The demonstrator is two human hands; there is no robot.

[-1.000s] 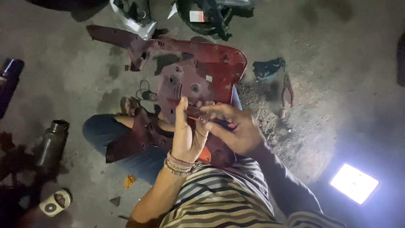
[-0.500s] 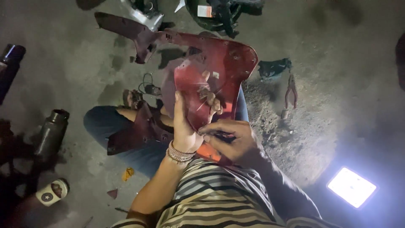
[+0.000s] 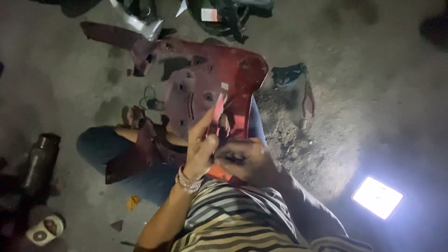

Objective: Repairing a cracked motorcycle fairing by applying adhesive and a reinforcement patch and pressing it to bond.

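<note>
concrete floor (image 3: 373,93) | left hand (image 3: 203,147) now grips red strip (image 3: 218,109) | right hand (image 3: 245,161) fingers unclear

Concrete floor (image 3: 382,93) w/ pliers (image 3: 308,100), lit lamp (image 3: 377,197), dark bottle (image 3: 39,161), tape roll (image 3: 44,229).

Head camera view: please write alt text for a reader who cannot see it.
A seated person's left hand and right hand work at a red plastic body panel resting on their lap. Pliers and a bright lamp lie on the concrete floor.

Left hand (image 3: 201,148) raised with fingers up, right hand (image 3: 242,160) curled beside it.
</note>
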